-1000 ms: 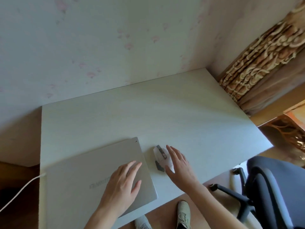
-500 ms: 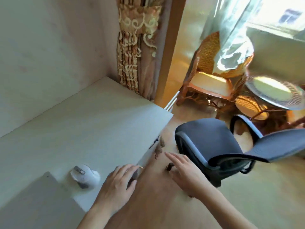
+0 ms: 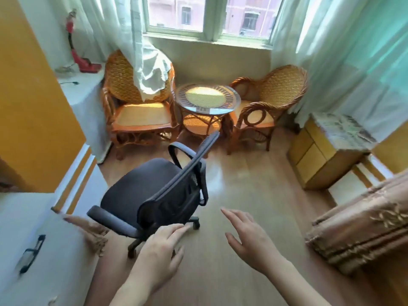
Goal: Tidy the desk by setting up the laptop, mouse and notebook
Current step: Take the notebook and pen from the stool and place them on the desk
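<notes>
View swung off the desk since 1 s ago; now facing window, office chair [image 3: 154, 195] and rattan chairs [image 3: 141, 100]. Left hand [image 3: 159, 250] and right hand [image 3: 249, 241] both spread, fingers apart, holding nothing. Laptop and mouse out of frame (last seen on desk). Notebook nowhere visible; likely being fetched next.

Office chair [image 3: 154, 193] near, round table [image 3: 207, 99] far.
Wicker chairs [image 3: 141, 100] flank the table — cabinet [image 3: 320, 157] at right (under the window [image 3: 207, 14]).
</notes>
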